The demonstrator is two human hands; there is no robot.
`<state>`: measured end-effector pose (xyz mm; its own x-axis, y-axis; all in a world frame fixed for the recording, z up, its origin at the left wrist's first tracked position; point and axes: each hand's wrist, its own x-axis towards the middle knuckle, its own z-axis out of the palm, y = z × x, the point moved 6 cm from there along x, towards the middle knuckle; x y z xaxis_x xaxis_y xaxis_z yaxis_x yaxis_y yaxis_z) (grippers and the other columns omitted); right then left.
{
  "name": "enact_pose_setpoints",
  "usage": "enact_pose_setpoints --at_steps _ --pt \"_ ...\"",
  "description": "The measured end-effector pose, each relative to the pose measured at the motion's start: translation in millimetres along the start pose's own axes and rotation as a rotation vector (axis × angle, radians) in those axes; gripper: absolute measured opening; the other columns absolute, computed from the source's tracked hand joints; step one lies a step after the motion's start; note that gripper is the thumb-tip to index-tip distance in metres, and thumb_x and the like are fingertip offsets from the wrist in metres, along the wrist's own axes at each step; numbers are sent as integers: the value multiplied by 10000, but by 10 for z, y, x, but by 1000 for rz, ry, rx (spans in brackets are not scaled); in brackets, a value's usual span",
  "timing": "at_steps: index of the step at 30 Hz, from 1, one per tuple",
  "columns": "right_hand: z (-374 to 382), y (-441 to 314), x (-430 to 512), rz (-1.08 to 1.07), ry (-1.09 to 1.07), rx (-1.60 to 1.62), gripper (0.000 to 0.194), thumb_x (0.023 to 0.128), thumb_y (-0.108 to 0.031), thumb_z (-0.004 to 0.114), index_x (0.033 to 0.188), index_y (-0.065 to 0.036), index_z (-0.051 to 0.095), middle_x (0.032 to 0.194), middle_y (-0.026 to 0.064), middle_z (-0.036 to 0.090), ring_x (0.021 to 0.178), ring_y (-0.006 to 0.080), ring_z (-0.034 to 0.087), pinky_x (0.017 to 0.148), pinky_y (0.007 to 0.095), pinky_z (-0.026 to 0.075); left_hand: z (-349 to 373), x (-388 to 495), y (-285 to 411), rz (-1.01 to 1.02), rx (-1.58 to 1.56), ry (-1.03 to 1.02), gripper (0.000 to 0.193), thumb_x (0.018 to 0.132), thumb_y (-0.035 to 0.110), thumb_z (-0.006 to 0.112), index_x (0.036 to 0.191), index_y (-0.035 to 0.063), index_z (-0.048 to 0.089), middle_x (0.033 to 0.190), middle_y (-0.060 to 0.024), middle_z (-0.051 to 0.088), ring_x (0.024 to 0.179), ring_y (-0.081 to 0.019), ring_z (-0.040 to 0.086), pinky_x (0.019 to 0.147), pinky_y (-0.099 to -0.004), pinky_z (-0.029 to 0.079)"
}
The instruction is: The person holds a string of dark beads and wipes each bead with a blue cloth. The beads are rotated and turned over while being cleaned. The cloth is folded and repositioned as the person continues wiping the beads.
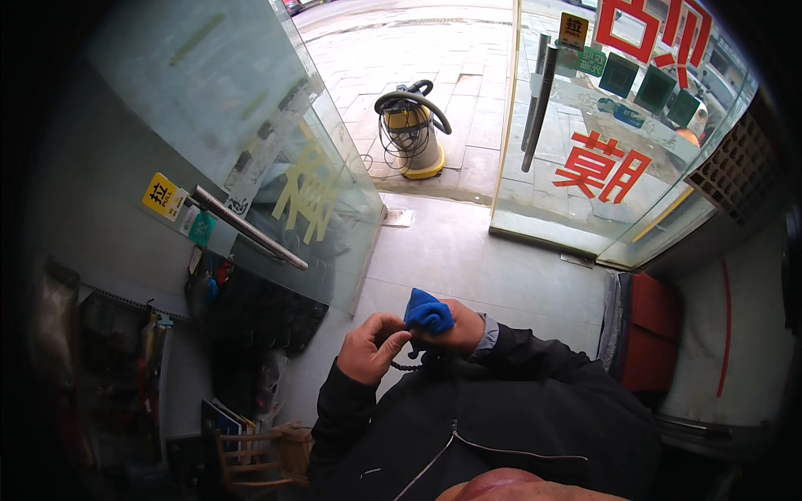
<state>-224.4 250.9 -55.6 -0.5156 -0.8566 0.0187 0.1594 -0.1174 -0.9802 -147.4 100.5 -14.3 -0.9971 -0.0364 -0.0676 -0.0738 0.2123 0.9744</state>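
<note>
A blue cloth (430, 315), bunched into folds with one corner sticking up, is in my right hand (462, 329) in front of my chest. The thumb and forefinger of my left hand (369, 347) pinch at its left edge. Below the fingers hangs a dark beaded or braided strand (406, 366); where its ends go is hidden by my hands and jacket. A black zipped jacket (501, 413) fills the view beneath both hands.
Glass doors stand to the left (250, 156) and right (564, 206), bearing writing. Outside on the paving is a yellow and grey canister vacuum cleaner (410, 134) with a coiled hose. Red folded material (651, 332) lies at right; a wooden chair (250, 460) stands lower left.
</note>
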Motion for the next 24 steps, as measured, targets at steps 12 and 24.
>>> enact_pose_setpoints --at_steps 12,24 --pt "57 -138 -97 54 -12 210 163 976 -150 714 1094 -46 669 948 39 695 855 117 657 754 292 552 -12 -30 91 -82 17 64 270 1006 257 696 1039 0 622 794 -23 673 687 -65 612 620 -217 494" --pt "-41 -47 -87 -73 21 11 204 960 -193 741 1102 -58 683 973 37 694 871 130 654 775 298 544 -34 -20 91 -24 -121 17 277 984 279 723 1051 30 622 840 -7 654 690 -57 579 655 -214 489"
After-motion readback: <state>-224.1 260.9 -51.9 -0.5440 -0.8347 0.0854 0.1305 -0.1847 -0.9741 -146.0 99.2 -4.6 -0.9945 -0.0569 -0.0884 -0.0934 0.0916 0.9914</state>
